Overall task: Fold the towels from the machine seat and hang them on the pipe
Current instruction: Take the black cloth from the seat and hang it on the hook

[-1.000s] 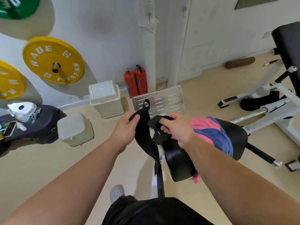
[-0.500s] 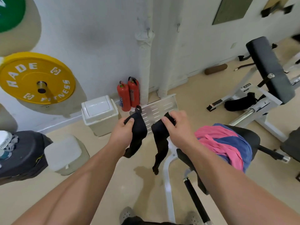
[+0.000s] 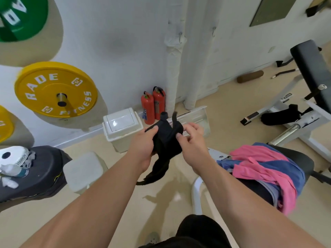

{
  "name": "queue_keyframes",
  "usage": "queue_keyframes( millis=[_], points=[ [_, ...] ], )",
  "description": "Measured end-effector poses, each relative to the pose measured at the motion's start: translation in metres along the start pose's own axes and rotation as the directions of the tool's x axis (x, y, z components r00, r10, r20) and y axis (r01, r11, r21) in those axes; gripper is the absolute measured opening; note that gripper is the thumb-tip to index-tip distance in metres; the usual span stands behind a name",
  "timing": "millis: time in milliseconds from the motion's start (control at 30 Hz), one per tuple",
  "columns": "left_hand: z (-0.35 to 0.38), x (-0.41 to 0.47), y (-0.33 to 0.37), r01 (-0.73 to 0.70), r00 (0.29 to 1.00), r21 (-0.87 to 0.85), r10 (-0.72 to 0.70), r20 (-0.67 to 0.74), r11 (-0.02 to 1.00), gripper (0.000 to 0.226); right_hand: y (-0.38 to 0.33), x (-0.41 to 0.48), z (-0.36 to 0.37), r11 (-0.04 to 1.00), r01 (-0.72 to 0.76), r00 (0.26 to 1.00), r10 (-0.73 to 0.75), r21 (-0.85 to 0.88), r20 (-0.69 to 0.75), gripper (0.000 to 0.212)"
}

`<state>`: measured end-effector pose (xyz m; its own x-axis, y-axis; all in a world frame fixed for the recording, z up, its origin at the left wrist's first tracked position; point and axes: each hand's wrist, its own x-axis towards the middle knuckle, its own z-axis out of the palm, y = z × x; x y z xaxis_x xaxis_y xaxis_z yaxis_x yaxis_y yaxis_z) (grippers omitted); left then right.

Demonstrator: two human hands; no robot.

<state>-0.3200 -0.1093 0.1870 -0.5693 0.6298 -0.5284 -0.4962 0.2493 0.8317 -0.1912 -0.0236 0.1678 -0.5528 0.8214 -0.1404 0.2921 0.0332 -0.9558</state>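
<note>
We look down from head height into a gym corner, where a white wall [image 3: 116,42] meets a beige floor [image 3: 223,126]. 2 bare forearms reach forward from the bottom of the view and meet in the middle. At the far right stands a white-framed weight bench with a long black pad [image 3: 311,68]. In front of it, at the lower right, is the black machine seat [image 3: 300,158], and on it lie a crumpled pink towel [image 3: 258,169] and a blue towel [image 3: 295,172], the pink one partly over the blue. On the wall at the left hangs a yellow weight plate [image 3: 44,86], with a green plate [image 3: 21,20] above it. A white wrapped pipe [image 3: 173,72] runs upright along the wall near the centre. At its foot stand 2 red fire extinguishers [image 3: 148,108], touching each other, and just to their left a white lidded bin [image 3: 121,126]. The left hand [image 3: 143,147] grips a black cloth [image 3: 166,140] in the air above the floor, with the thumb on top and the fingers curled beneath. The right hand [image 3: 192,147] pinches the cloth's other side between thumb and forefinger. The 2 hands are close together, the cloth is bunched between them, and one end hangs down below the left hand, well apart from the pipe.
</note>
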Motion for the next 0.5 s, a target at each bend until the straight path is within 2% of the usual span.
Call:
queue_keyframes(
  millis=[100, 233, 400, 500],
  points=[
    [0.007, 0.020, 0.011, -0.018, 1.000, 0.032, 0.018, 0.007, 0.999, 0.025, 0.002, 0.025, 0.006, 1.000, -0.011, 0.999, 0.011, -0.006, -0.051, 0.015],
    [0.020, 0.055, 0.034, -0.065, 0.997, 0.139, 0.069, -0.025, 0.988, 0.023, -0.006, 0.076, 0.012, 0.993, -0.092, 0.995, 0.093, 0.074, -0.017, 0.022],
    [0.040, 0.101, 0.073, -0.113, 0.991, 0.205, 0.126, -0.048, 0.972, 0.024, -0.022, 0.152, 0.004, 0.992, -0.075, 0.997, 0.074, 0.102, 0.015, 0.018],
    [0.056, 0.130, 0.098, -0.141, 0.984, 0.178, 0.158, -0.083, 0.974, 0.025, -0.036, 0.191, -0.011, 0.993, 0.014, 0.996, -0.024, 0.116, 0.082, 0.012]
  ],
)
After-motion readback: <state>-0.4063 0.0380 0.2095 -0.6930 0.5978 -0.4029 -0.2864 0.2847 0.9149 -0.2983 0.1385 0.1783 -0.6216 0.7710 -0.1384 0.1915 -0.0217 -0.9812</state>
